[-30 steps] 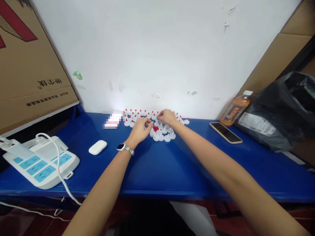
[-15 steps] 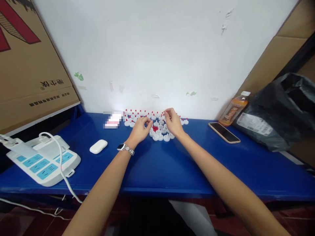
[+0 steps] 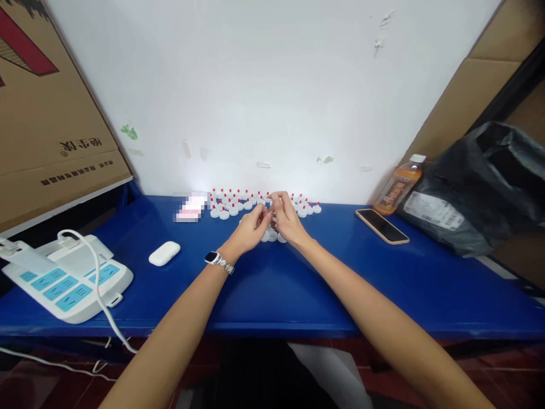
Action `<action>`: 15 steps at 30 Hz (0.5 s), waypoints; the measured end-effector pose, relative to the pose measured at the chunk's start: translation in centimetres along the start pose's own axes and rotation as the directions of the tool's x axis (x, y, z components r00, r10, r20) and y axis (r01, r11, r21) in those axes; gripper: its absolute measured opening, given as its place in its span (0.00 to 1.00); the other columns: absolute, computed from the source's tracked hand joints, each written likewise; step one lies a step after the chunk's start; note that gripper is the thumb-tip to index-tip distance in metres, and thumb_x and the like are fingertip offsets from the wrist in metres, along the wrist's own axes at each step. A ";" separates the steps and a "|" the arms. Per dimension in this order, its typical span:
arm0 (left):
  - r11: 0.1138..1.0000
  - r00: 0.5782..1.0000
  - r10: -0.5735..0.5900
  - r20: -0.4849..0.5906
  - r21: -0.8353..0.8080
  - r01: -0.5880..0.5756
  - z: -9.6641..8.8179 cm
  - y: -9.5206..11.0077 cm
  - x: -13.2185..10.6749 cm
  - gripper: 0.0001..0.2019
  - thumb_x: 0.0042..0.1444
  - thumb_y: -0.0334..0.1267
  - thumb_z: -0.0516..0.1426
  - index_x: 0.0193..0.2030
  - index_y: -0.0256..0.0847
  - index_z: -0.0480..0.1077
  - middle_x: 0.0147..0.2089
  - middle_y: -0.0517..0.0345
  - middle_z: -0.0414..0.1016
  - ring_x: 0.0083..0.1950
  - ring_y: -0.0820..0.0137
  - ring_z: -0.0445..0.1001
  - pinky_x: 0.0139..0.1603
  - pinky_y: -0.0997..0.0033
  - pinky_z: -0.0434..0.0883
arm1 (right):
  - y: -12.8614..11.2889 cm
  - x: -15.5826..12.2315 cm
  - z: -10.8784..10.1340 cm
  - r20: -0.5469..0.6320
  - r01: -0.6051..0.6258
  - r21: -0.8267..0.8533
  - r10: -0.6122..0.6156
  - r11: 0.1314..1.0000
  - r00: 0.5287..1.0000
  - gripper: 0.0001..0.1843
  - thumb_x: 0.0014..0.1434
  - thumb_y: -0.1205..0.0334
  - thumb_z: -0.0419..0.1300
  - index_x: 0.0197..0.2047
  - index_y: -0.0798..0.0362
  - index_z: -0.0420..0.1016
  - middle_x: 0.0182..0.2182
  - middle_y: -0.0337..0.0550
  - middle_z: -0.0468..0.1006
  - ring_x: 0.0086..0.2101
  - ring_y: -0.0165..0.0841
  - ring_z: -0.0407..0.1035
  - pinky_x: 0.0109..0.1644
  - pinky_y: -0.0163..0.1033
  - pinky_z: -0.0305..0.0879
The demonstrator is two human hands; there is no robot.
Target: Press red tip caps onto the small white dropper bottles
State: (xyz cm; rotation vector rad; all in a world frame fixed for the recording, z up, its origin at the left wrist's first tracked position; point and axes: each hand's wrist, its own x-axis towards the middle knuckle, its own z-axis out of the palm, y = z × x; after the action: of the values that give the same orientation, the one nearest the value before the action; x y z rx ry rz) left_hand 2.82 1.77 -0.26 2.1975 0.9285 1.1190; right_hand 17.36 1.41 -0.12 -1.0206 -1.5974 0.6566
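My left hand (image 3: 252,228), with a watch (image 3: 212,257) on its wrist, is closed with thumb and forefinger pinched. My right hand (image 3: 288,220) is closed too, its fingertips meeting those of the left. Whatever lies between the fingertips is too small and covered to make out. Just below the hands, some white plastic caps (image 3: 272,235) show on the blue table (image 3: 281,284). Behind and to the left stand several white caps with red tips (image 3: 224,213). More red-tipped caps (image 3: 302,210) stand to the right of my right hand.
On the left are a power strip (image 3: 70,289) with a white cable and a white earbud case (image 3: 164,254). A phone (image 3: 382,226), an orange drink bottle (image 3: 398,186) and a black plastic bag (image 3: 462,193) sit on the right. A white wall (image 3: 272,96) rises behind the table.
My hands were apart and have come together at the fingertips, the right moving left and the left slightly right. They now cover the small red pieces that showed between the white caps.
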 end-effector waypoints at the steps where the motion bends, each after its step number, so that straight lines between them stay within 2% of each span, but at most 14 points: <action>1: 1.000 1.000 0.003 0.002 0.007 -0.003 0.0 0.0 0.0 0.14 0.68 0.47 0.48 0.34 0.43 0.59 0.27 0.65 0.63 0.27 0.74 0.61 0.30 0.71 0.59 | 0.2 0.0 0.0 -0.001 -0.005 0.013 0.005 1.000 1.000 0.22 0.68 0.37 0.43 0.51 0.45 0.60 0.32 0.36 0.69 0.28 0.30 0.67 0.30 0.34 0.63; 4: 1.000 0.997 0.017 -0.074 -0.007 -0.018 -0.1 -0.2 0.1 0.14 0.69 0.47 0.46 0.33 0.43 0.55 0.26 0.65 0.60 0.28 0.73 0.60 0.31 0.70 0.59 | 0.5 0.1 0.1 0.014 -0.030 -0.023 0.030 0.999 0.999 0.24 0.66 0.35 0.44 0.45 0.47 0.63 0.33 0.38 0.71 0.31 0.31 0.68 0.31 0.34 0.64; 7: 1.000 0.990 0.006 -0.142 -0.023 -0.010 -0.3 -0.4 0.2 0.15 0.70 0.48 0.45 0.33 0.44 0.53 0.26 0.64 0.59 0.28 0.72 0.60 0.32 0.69 0.59 | 0.4 -0.2 0.0 0.092 -0.036 -0.087 0.044 0.996 0.995 0.26 0.66 0.34 0.43 0.37 0.48 0.63 0.28 0.37 0.69 0.29 0.32 0.67 0.31 0.35 0.64; 12: 0.997 0.995 0.046 -0.089 0.071 -0.040 -0.5 -0.1 0.0 0.16 0.70 0.47 0.44 0.32 0.44 0.53 0.25 0.65 0.57 0.27 0.72 0.58 0.30 0.69 0.56 | -0.4 -0.8 -0.2 0.080 0.026 -0.208 -0.009 0.978 0.997 0.23 0.69 0.38 0.41 0.34 0.47 0.60 0.27 0.38 0.67 0.29 0.34 0.65 0.35 0.39 0.63; 15: 0.994 0.991 0.073 -0.110 0.092 -0.063 -0.2 0.2 0.1 0.16 0.71 0.46 0.44 0.31 0.43 0.54 0.26 0.64 0.58 0.27 0.73 0.59 0.30 0.69 0.57 | -1.2 -0.9 -0.4 0.068 0.069 -0.303 -0.050 0.951 0.996 0.20 0.71 0.43 0.39 0.35 0.47 0.59 0.27 0.38 0.67 0.29 0.35 0.65 0.36 0.40 0.61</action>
State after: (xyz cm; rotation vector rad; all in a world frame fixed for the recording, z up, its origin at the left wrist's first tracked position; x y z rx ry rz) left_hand 2.73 1.74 0.05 2.2713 0.9744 1.2682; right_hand 17.52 0.00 0.50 -1.1800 -1.8130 0.4086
